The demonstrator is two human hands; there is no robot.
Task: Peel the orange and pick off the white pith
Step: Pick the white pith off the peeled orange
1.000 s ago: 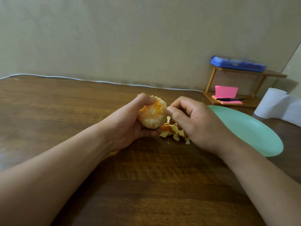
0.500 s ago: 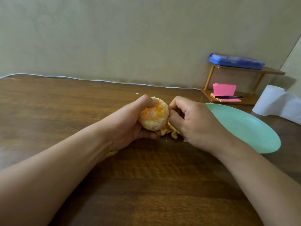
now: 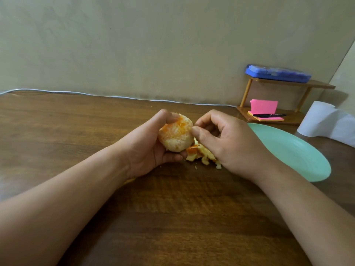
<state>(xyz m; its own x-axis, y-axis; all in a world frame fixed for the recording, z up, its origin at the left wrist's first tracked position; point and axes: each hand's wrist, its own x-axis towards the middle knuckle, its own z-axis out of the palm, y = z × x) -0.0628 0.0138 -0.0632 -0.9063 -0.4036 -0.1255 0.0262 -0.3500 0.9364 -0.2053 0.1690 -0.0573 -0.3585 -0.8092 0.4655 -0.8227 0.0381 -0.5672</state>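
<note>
My left hand (image 3: 148,148) grips a peeled orange (image 3: 175,136) just above the table, thumb over its top and fingers under it. White pith still covers much of the fruit, with bare orange flesh showing near the top. My right hand (image 3: 226,143) has its thumb and forefinger tips pinched together against the orange's right side; whether pith sits between them is too small to tell. A heap of torn peel pieces (image 3: 201,155) lies on the wood below and between both hands.
A mint-green plate (image 3: 299,154) lies right of my right hand. Behind it stand a small wooden shelf (image 3: 288,84) with a blue case (image 3: 277,72), pink sticky notes (image 3: 264,106) and a pen (image 3: 269,115). A paper roll (image 3: 324,121) sits at far right. A white cable (image 3: 76,92) runs along the wall.
My right hand moved in from beside the orange and now pinches at its right side. My left hand turned the fruit slightly, holding it in the same place.
</note>
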